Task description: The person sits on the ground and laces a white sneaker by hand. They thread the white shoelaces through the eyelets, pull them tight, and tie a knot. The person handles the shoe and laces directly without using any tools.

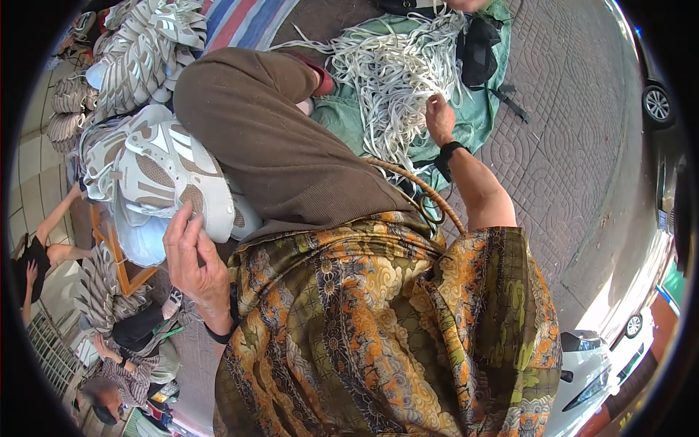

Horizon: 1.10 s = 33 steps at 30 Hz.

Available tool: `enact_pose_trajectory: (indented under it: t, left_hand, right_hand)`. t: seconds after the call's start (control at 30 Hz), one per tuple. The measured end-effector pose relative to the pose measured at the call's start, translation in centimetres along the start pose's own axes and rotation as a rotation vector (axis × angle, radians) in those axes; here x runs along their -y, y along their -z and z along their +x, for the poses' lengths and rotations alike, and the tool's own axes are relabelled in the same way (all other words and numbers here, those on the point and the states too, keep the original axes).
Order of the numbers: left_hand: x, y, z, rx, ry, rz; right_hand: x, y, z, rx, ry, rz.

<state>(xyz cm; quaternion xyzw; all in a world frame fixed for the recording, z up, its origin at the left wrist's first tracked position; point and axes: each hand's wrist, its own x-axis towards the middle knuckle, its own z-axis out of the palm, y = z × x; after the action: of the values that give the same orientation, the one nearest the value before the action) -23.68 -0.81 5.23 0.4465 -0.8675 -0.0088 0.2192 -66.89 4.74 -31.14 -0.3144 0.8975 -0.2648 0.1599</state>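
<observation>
My left hand is beside a stack of white and tan shoe uppers, its fingers stretched out and loosely apart. The fingertips lie at the edge of the top upper; whether they touch it I cannot tell. On my right, my right hand reaches into a large tangled heap of white shoelaces. Its fingers are closed at the heap's near right edge, seemingly on a shoelace; the fingertips are partly hidden. The laces lie on a green cloth.
More uppers are piled at the far left by a striped sheet. A black bag lies right of the laces. A wooden frame stands near the left stack. Other people sit at lower left. Cars stand at right.
</observation>
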Motion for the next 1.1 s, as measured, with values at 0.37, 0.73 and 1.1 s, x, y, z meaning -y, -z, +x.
enact_pose_trajectory:
  t: [0.37,0.73,1.1]
  left_hand:
    - [0.1,0.2,0.0,0.003,-0.011,-0.003]
    - [0.2,-0.1,0.2,0.008,-0.034,-0.012]
    - [-0.1,-0.1,0.2,0.005,-0.005,-0.018]
  right_hand:
    - [1.8,0.4,5.1,0.084,0.057,-0.258]
    - [0.6,0.3,5.0,-0.039,0.215,-0.139]
    - [1.6,-0.2,6.0,0.099,0.157,-0.270]
